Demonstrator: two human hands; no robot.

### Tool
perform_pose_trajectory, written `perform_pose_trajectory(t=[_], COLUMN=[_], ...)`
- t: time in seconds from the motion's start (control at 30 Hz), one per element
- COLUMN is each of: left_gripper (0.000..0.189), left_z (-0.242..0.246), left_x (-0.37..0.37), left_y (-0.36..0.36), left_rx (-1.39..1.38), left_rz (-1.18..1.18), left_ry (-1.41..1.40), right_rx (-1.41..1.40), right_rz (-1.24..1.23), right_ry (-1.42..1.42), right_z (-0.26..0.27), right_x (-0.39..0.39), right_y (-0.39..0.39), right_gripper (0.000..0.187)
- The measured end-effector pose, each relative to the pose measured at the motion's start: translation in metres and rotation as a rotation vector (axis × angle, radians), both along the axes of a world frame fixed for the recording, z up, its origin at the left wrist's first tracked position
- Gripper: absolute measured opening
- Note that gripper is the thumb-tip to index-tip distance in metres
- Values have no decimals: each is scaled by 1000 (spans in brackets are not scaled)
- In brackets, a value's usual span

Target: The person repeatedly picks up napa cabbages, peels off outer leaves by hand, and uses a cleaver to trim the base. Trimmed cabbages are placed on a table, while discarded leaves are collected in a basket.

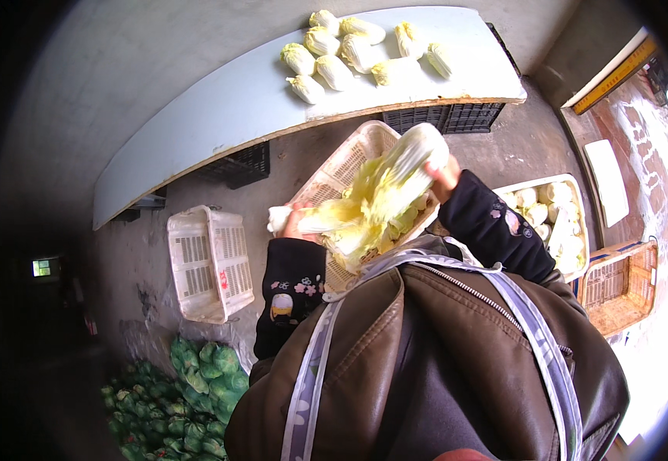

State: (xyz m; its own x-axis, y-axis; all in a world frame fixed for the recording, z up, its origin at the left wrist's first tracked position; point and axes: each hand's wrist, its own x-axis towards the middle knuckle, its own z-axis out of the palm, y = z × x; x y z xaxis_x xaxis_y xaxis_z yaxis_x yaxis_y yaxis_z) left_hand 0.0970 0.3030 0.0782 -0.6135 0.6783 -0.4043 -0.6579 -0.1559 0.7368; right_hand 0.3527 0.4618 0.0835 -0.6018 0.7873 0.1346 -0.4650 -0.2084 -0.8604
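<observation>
My right hand [445,176] grips a napa cabbage [411,158] near its white base, which points up and away from me. Loose yellow-green napa cabbage leaves [334,222] are held by my left hand [298,223], with their white stem end poking out past the fingers. The leaves and the head overlap between my hands, and motion blurs them, so I cannot tell whether they are still joined. Both hands are above a beige plastic crate [339,173], with more leaves [406,225] lying inside it.
Several napa cabbages [334,72] lie on a long pale table [224,121], black crates [443,118] beneath. To the left stands a beige crate [210,265], with bagged green cabbages [210,369] nearer me. At right are a crate of cabbages [541,216] and an orange-brown crate [622,285].
</observation>
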Motion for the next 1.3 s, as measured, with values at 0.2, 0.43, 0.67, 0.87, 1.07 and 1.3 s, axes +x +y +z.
perform_pose_trajectory(t=[0.2,0.43,0.67,0.87,1.07,1.3], left_gripper=[35,91,73,65,56,29], left_z=[-29,30,69,67,61,72], left_x=[-48,54,88,94,86,92], left_y=[-7,44,71,52,49,45], left_rx=[-183,21,306,335,188,-68], left_rz=[-95,-733,-856,-920,-811,-811], left_ry=[96,648,780,633,862,968], right_rx=[-226,349,467,527,535,641], right_rz=[-84,-134,-15,92,-100,-165], right_ry=[119,-309,-478,-224,-429,-538], right_z=[8,20,49,45,24,26], right_x=[35,0,-2,2,7,14], right_y=[14,8,-21,-19,-34,-36], right_gripper=[59,64,85,91,94,93])
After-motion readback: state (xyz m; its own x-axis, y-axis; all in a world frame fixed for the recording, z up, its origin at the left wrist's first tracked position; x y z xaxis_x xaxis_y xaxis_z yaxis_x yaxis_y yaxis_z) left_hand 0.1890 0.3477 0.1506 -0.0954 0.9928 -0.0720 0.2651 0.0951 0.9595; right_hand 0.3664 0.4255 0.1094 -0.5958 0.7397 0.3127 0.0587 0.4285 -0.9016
